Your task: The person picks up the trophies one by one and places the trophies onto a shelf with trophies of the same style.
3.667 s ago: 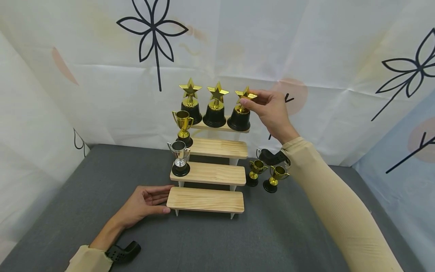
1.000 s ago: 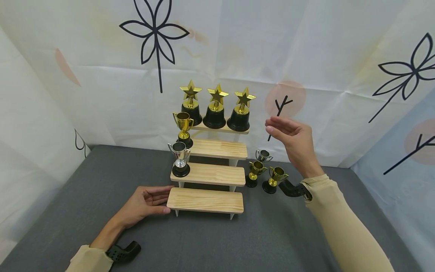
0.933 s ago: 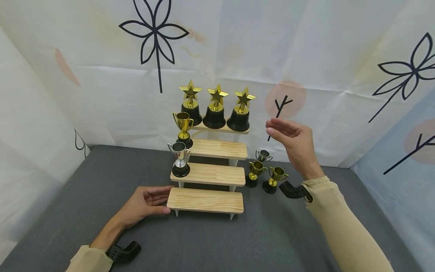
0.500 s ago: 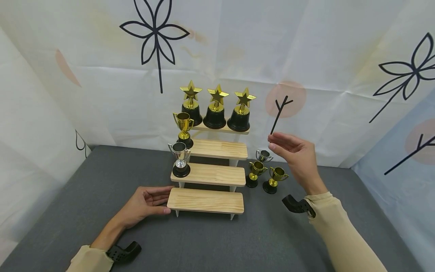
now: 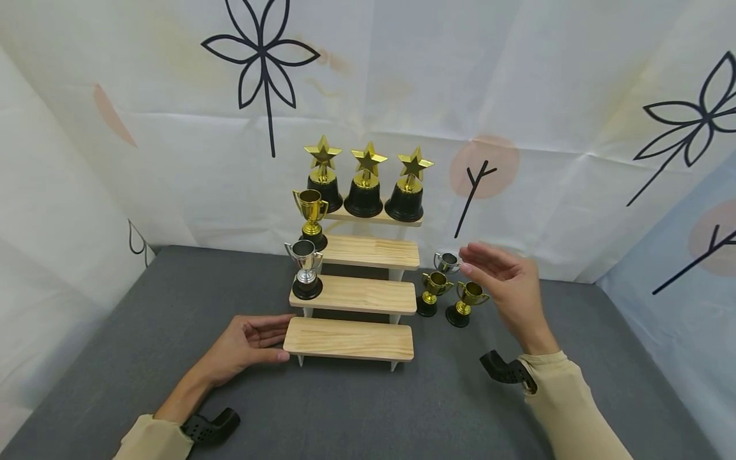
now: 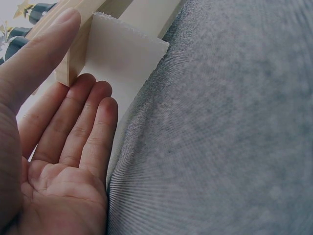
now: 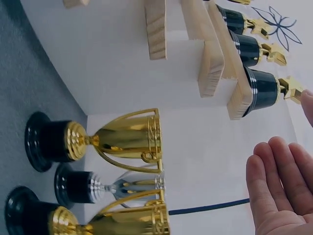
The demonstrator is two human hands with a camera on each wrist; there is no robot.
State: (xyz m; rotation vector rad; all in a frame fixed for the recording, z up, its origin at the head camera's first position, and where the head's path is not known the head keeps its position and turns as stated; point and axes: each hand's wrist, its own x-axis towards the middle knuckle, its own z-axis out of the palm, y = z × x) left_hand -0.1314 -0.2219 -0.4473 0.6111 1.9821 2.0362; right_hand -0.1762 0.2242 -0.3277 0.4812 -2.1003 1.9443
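My left hand (image 5: 244, 345) rests at the left end of the stepped wooden stand's lowest shelf (image 5: 349, 338), its fingers nearly straight; in the left wrist view the fingertips lie right at the shelf's end and white side panel (image 6: 117, 54). Beside the stand, my right hand (image 5: 506, 294) hovers with nothing in it, fingers extended together and thumb apart. Its fingertips overlap a silver trophy cup (image 5: 446, 262) in the head view. Two gold trophy cups, a left one (image 5: 437, 283) and a right one (image 5: 471, 294), stand on the table just in front of that silver cup.
Three gold star trophies (image 5: 367, 172) with black bases line the stand's top shelf. A gold cup (image 5: 311, 207) stands at the left of the shelf below, and a silver cup (image 5: 305, 255) one shelf lower. Behind the grey table (image 5: 345, 415) hangs a white cloth (image 5: 414, 76).
My right hand, earlier at the rightmost star trophy, has let go of it, drawn away to the right and come down to the loose cups. The left hand stays where it was.
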